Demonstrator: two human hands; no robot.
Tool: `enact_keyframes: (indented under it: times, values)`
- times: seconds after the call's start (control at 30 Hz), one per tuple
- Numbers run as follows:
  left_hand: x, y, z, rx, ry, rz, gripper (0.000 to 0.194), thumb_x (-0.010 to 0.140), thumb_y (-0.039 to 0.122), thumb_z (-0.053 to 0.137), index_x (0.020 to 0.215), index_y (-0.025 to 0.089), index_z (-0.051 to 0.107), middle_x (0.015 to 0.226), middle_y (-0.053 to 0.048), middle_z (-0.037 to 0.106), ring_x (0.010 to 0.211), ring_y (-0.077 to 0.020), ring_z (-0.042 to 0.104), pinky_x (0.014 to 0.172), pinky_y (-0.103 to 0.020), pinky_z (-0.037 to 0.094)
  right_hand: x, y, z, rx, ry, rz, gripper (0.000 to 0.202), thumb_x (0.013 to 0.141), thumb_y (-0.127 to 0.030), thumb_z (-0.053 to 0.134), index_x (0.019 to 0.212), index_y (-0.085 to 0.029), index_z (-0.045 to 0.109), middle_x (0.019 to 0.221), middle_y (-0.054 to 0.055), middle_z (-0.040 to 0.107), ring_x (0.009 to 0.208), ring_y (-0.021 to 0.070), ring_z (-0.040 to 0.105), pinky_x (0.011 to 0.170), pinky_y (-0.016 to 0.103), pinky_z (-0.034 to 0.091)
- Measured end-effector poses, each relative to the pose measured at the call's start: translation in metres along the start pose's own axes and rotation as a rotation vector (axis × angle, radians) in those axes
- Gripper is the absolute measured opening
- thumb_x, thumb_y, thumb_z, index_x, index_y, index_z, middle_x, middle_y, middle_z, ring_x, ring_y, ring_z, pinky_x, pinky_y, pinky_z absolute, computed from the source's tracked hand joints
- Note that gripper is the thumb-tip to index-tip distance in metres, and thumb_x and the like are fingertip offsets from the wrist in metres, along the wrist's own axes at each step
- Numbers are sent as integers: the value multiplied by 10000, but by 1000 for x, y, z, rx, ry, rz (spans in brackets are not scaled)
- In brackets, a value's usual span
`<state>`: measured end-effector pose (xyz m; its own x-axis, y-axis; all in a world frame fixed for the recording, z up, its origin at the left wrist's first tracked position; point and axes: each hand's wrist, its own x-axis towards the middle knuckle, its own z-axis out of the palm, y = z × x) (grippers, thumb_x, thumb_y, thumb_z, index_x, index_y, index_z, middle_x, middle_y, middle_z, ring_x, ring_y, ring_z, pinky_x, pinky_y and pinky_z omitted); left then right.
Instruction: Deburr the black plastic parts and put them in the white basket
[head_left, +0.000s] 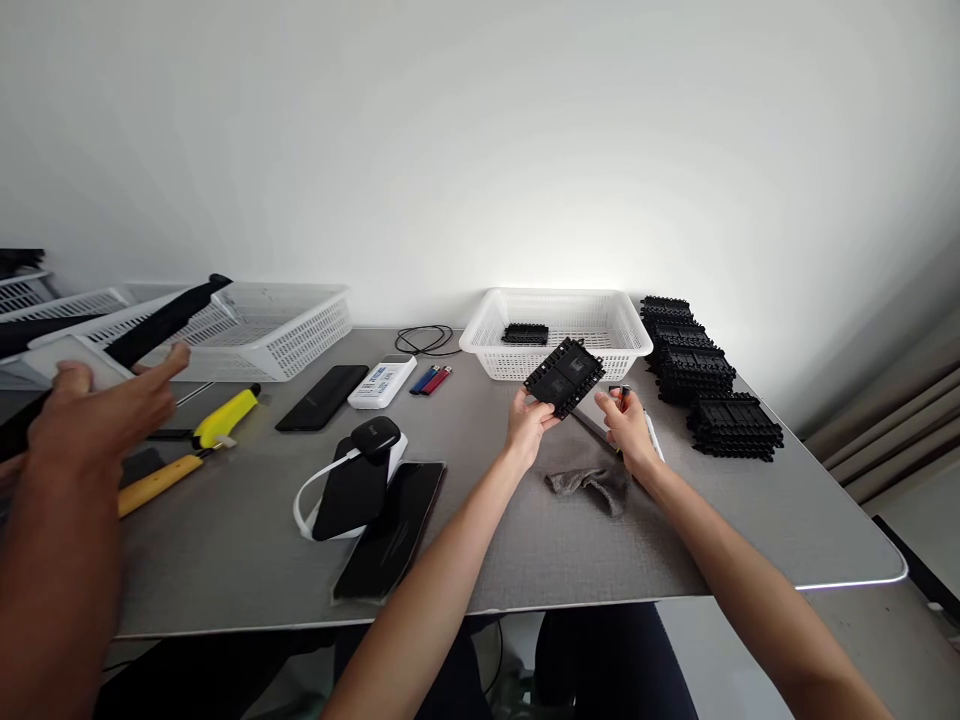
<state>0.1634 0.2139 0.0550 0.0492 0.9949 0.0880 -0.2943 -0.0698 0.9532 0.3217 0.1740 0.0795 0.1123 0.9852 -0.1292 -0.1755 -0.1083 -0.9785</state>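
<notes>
By the left hand (528,424) a black plastic panel (564,378), its markings illegible, is held; by the right hand (631,432), a slim object (623,398). In the white basket (506,364) behind, at the table (795,530)'s back edge, a second panel (525,333) is contained.

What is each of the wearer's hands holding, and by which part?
Left hand: a black panel, by its lower-left edge. Right hand: a slim object, mostly hidden, so which part cannot be told.
</notes>
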Motion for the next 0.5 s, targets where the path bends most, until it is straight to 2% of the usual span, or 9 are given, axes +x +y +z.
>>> enact_keyframes:
  times: [0.07,0.2,0.37,0.5]
  values:
    - [-2,1,2,-31,-49,-35,450,628,260,717,1014,212,492,848,-16,696,767,-182,701,742,-371,574,1,2,1,7,61,-49,402,710,-511,700,880,-257,440,611,-82,334,506,99,295,400,209,212]
    - [-7,4,7,-27,-126,-64,562,564,297,833,1049,176,574,1008,-89,718,889,-245,703,729,-382,589,1,1,1,8,146,-114,402,666,-498,749,766,-228,468,605,-67,376,506,88,301,407,222,238]
    - [-7,8,5,56,-124,-32,485,757,532,703,1080,172,673,1078,-130,724,943,-262,698,706,-335,578,2,-4,-7,-4,257,-165,328,656,-437,747,773,-215,536,647,-44,455,530,96,322,431,238,263]
    - [-6,7,2,140,-92,9,451,751,514,725,1047,174,710,1022,-117,749,948,-270,694,655,-298,555,3,-3,-9,-36,296,-197,274,635,-391,739,755,-202,580,656,-36,496,560,104,368,474,242,286]
